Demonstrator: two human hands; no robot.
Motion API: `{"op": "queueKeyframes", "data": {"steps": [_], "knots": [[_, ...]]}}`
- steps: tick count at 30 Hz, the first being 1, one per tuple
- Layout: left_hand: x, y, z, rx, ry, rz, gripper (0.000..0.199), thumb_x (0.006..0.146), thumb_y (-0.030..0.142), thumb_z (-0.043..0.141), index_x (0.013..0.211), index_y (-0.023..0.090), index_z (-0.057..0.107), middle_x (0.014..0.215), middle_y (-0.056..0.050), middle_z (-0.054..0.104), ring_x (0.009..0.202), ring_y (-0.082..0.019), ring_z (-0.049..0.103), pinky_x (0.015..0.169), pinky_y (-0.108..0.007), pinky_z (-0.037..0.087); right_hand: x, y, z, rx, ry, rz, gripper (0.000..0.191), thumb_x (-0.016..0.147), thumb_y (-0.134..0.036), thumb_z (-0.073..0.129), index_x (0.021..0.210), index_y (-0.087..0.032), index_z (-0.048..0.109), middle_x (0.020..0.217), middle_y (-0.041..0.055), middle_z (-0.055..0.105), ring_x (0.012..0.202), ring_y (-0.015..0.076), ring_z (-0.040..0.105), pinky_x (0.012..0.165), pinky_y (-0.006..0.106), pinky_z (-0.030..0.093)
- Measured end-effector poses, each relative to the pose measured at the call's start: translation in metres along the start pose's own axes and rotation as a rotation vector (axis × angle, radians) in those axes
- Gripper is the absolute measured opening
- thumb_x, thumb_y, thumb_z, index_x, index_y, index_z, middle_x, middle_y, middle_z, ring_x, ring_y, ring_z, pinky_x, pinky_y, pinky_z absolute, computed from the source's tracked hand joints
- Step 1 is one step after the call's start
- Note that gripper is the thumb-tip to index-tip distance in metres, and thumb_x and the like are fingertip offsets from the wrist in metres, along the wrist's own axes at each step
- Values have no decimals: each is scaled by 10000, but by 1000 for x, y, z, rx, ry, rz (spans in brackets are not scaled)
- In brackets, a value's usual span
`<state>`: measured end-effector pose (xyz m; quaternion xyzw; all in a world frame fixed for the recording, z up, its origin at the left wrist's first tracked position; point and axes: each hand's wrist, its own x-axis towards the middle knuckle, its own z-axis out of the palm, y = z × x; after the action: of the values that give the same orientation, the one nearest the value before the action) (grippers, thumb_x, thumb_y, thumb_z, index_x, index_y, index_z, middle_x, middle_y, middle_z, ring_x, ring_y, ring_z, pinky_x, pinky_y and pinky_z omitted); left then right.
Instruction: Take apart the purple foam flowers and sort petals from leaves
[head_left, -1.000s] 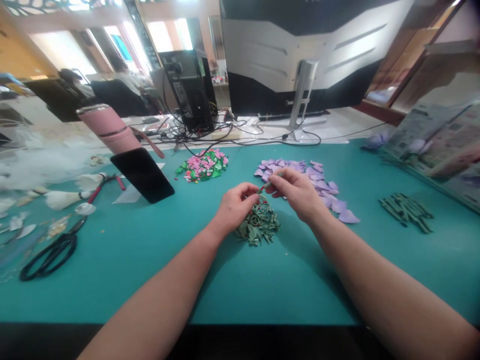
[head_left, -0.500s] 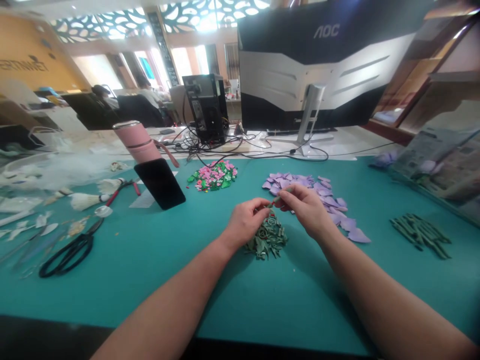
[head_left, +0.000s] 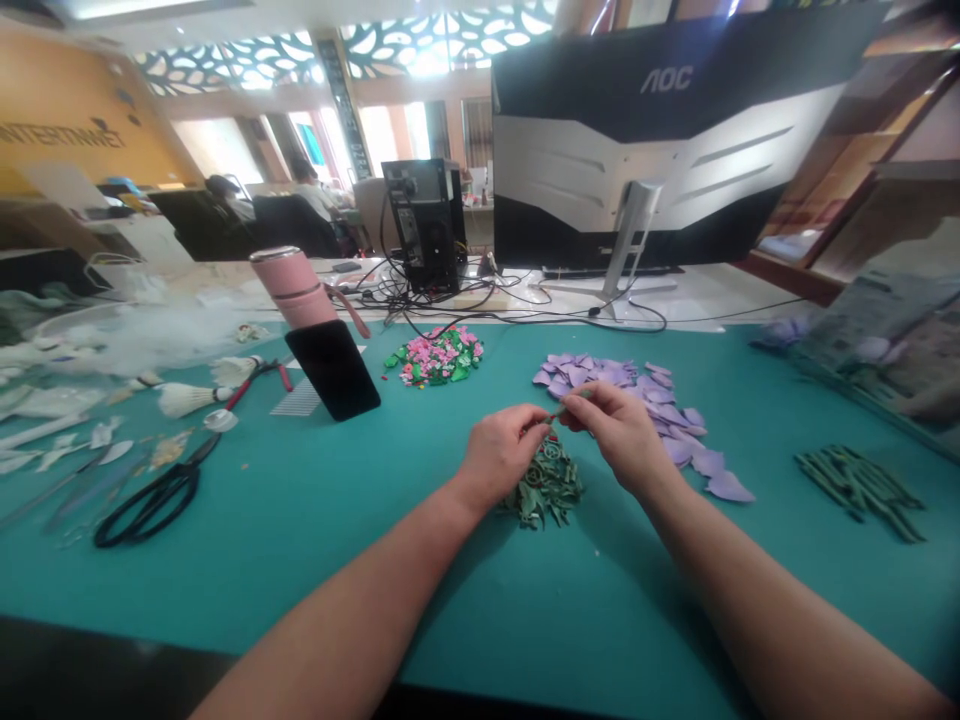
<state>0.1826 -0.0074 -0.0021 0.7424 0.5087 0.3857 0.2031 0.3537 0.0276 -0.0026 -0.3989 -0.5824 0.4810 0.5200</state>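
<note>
My left hand (head_left: pixel 499 450) is closed, thumb and fingers pinching one end of a thin green stem-like piece (head_left: pixel 558 411) with a bit of red near the fingertips. The other end sits in the closed fingertips of my right hand (head_left: pixel 619 430). Most of the piece is hidden by my fingers. Right below both hands lies a heap of small green leaf-like pieces (head_left: pixel 550 490), some curled into rings. Behind my right hand spread many purple petal-shaped pieces (head_left: pixel 600 372). Farther right is a bundle of green rolled sticks (head_left: pixel 859 485).
A pile of pink and green bits (head_left: pixel 442 355) lies at the back. Left of it stand a dark phone (head_left: pixel 334 370) and a pink bottle (head_left: pixel 289 285). Black scissors (head_left: pixel 150 505), red-handled pliers (head_left: pixel 251 385) and shuttlecocks (head_left: pixel 187 399) lie at left. A monitor (head_left: pixel 667 160) stands behind.
The view has shifted slightly, so everything sits a little farther right in the picture. Both hands keep their pinch on the green piece, nearly unchanged.
</note>
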Motion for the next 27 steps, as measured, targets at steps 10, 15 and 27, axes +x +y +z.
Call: {"op": "queueKeyframes", "data": {"steps": [10,15,27], "knots": [[-2,3,1,77,18,25,122,931,218,590,996,215,693,988,-6,741,911,-188,661,796,-298,455,-3,2,5,40,-3,9,226,768,-409,737,760,-198,655,613,-9,631,604,127,568,603,277,471],[-4,2,1,108,24,30,127,936,224,587,1013,215,687,990,-7,738,902,-188,660,778,-297,453,-3,4,7,61,4,1,215,761,-397,736,752,-198,655,609,-15,619,602,123,560,595,274,465],[-3,-2,2,153,28,50,111,942,236,583,1001,224,676,997,1,733,898,-178,654,775,-293,447,-3,3,7,-8,-27,9,211,775,-395,705,758,-197,632,620,-17,607,609,130,549,596,281,448]]}}
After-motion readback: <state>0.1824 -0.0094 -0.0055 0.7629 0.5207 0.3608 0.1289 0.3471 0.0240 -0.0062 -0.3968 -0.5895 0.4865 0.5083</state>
